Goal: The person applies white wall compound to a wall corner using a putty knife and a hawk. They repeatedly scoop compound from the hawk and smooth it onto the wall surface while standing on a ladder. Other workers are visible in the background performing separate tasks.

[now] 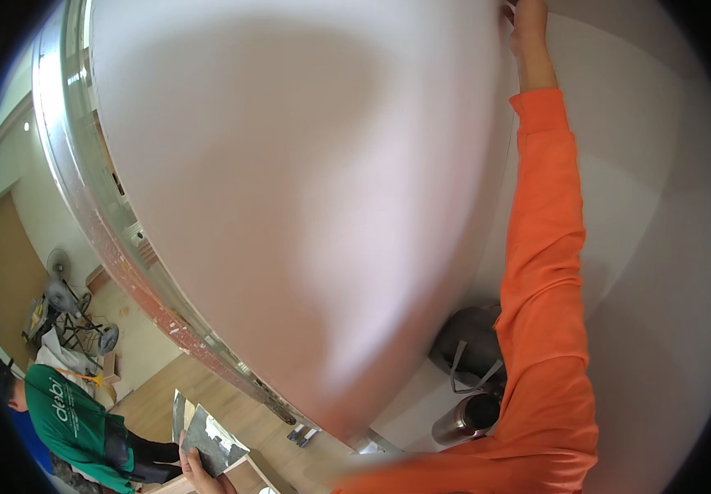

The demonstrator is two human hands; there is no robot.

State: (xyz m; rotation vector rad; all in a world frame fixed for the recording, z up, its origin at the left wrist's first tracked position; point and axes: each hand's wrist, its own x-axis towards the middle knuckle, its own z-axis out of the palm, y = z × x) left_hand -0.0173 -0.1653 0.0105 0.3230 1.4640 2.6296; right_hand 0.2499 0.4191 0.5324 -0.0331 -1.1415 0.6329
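Note:
My right arm, in an orange sleeve, stretches up to the top edge at right. My right hand (529, 26) is partly cut off there, beside the edge of a large pale panel-like surface (248, 165). Its visible fingers are curled; whatever they may hold is out of sight. At the lower left, my left hand (198, 475) grips flat grey scraper blades (209, 442). White, paste-like smears coat part of them. My left wrist runs off the lower edge.
A scuffed metal-edged rail (145, 296) curves along the panel's left. Below right are a dark bag (464, 339) and a steel flask (459, 422). At far left, a person in a green shirt (71, 424) is near standing fans (60, 295).

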